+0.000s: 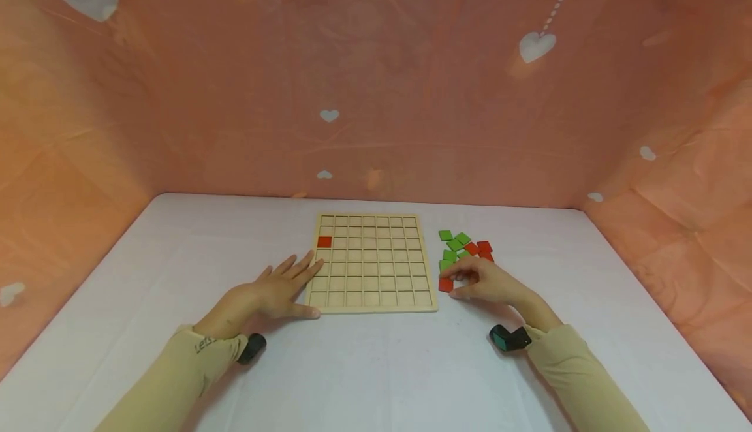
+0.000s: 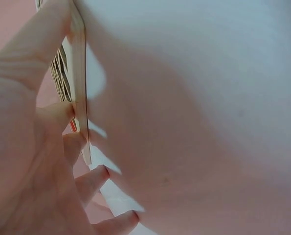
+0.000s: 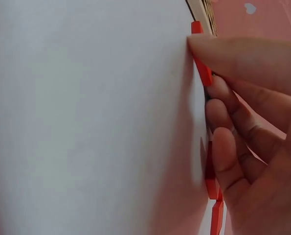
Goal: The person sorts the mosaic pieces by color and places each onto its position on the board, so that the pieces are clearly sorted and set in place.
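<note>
A light wooden grid board lies flat on the table, with one red square tile in a cell of its left column. My left hand rests with spread fingers on the board's left edge; the left wrist view shows the thumb and fingertips along its rim. Just right of the board, my right hand pinches a red square tile between thumb and fingers. That tile appears edge-on in the right wrist view, at the thumb tip. The hand partly covers the tile pile behind it.
Several loose green tiles and red tiles lie to the board's right, some overlapping. A white cloth covers the table. Pink fabric with hearts hangs behind and at both sides.
</note>
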`<state>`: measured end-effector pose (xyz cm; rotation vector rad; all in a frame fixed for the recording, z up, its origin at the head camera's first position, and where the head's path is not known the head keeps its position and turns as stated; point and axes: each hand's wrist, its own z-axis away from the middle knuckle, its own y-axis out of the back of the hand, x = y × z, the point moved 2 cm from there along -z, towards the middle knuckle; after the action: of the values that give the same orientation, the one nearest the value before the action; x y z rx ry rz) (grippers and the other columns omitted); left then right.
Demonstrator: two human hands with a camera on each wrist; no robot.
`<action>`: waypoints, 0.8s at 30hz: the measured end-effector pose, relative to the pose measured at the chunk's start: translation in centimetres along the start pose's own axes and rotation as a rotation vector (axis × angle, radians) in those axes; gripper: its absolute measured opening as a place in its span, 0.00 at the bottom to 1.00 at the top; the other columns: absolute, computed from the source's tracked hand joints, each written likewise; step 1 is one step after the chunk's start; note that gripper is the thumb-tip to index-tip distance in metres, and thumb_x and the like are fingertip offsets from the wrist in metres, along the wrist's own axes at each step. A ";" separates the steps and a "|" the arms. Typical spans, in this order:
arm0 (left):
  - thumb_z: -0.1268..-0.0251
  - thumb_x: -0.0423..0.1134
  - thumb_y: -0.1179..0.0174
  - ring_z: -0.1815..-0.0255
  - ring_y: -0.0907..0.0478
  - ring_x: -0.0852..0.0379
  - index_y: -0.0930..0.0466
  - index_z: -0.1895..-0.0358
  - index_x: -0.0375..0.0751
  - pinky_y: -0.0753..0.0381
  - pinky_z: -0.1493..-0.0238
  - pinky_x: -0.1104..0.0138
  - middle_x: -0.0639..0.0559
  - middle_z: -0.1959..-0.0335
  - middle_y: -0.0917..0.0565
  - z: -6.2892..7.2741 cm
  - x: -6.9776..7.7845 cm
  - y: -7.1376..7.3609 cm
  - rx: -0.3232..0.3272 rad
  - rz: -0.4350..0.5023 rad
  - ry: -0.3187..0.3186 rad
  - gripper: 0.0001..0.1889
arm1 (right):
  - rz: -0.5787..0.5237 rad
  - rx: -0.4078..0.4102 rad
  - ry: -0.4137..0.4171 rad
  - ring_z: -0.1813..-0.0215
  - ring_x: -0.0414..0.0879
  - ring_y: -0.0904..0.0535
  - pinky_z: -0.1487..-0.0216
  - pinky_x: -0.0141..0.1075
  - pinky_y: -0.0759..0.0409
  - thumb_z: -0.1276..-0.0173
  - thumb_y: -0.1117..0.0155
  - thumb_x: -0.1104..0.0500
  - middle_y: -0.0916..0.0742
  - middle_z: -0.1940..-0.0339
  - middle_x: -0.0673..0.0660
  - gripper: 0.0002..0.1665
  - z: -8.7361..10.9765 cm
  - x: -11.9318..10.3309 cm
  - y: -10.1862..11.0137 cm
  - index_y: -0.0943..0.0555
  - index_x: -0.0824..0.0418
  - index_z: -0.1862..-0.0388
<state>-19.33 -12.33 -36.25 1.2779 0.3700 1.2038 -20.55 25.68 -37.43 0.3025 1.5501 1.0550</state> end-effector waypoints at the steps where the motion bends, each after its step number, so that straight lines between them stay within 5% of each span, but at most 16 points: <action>1: 0.41 0.61 0.40 0.24 0.61 0.30 0.55 0.23 0.40 0.58 0.33 0.31 0.37 0.22 0.58 0.0 0.0 0.0 -0.001 0.002 0.002 0.50 | 0.001 0.004 -0.003 0.58 0.45 0.27 0.61 0.29 0.27 0.42 0.28 0.59 0.16 0.58 0.52 0.18 0.0 0.0 0.0 0.15 0.59 0.51; 24: 0.40 0.61 0.40 0.24 0.62 0.30 0.56 0.23 0.41 0.58 0.33 0.31 0.38 0.22 0.59 -0.1 0.0 -0.1 -0.008 -0.006 0.014 0.50 | -0.186 0.066 -0.019 0.59 0.43 0.21 0.58 0.27 0.23 0.41 0.29 0.60 0.17 0.60 0.57 0.21 -1.0 0.1 0.0 0.18 0.64 0.48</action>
<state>-19.38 -12.28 -36.38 1.2616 0.3782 1.2085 -21.48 25.29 -37.54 0.2089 1.5658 0.8547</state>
